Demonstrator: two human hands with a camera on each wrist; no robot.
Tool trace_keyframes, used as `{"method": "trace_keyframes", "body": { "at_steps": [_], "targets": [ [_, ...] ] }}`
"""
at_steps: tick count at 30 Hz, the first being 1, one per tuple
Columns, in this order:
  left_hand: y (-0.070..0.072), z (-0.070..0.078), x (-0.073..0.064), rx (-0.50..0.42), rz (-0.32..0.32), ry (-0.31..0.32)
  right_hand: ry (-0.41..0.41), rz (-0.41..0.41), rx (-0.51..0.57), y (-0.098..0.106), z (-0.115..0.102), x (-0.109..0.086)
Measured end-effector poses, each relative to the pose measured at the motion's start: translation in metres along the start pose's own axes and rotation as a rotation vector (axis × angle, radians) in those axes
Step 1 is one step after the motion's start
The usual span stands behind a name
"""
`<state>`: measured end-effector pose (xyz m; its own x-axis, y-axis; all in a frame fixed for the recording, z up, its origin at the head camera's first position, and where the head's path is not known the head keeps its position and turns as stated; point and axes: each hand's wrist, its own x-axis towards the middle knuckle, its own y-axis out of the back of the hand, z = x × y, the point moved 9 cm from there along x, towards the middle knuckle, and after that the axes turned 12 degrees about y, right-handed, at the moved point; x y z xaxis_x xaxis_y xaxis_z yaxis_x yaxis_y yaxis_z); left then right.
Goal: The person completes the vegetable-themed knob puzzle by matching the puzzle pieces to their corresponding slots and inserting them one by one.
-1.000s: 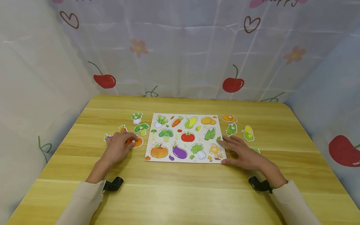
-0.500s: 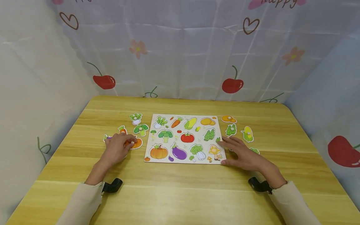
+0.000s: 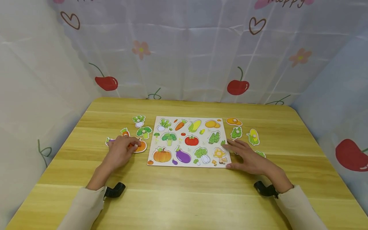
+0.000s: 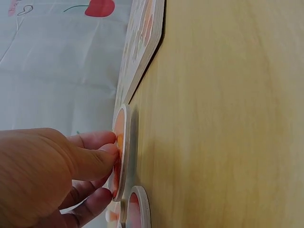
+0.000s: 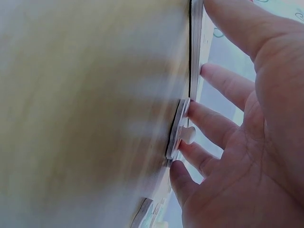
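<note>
Cherry-print curtain [image 3: 172, 57] hung beyond the table [image 3: 184, 201]. Thumb bent inward, the left hand [image 3: 120, 150] pinched the pumpkin piece [image 3: 141, 146]; taking hold seemed the step, the next move probably calling for a steady lift. Fingers spread, the right hand [image 3: 248, 156] touched the board [image 3: 180, 143] between both hands.

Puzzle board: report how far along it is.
Done: seemingly nothing; the puzzle board shows none of the knobs seen on loose pieces. In hand: the left hand pinches the orange pumpkin piece beside the board; the right hand touches the board's right edge. Remaining: that piece plus loose turnip, broccoli, carrot, eggplant, corn and others, some partly hidden by the hands.
</note>
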<state>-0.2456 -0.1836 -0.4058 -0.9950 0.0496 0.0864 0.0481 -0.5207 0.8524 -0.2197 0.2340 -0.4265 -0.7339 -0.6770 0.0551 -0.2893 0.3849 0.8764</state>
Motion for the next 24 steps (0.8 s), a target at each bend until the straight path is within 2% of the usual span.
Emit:
{"method": "trace_keyframes", "body": {
  "at_steps": [7,19,24],
  "targets": [
    [-0.001,0.009,0.0,-0.012,-0.002,-0.057,-0.007,-0.005,0.003,0.0,0.0,0.0],
    [0.002,0.039,-0.011,-0.007,-0.034,-0.079,-0.003,-0.004,0.014,0.0,0.002,0.001],
    [-0.001,0.044,-0.012,-0.014,-0.043,-0.086,0.0,-0.004,0.012,0.0,0.001,0.001]
  ]
}}
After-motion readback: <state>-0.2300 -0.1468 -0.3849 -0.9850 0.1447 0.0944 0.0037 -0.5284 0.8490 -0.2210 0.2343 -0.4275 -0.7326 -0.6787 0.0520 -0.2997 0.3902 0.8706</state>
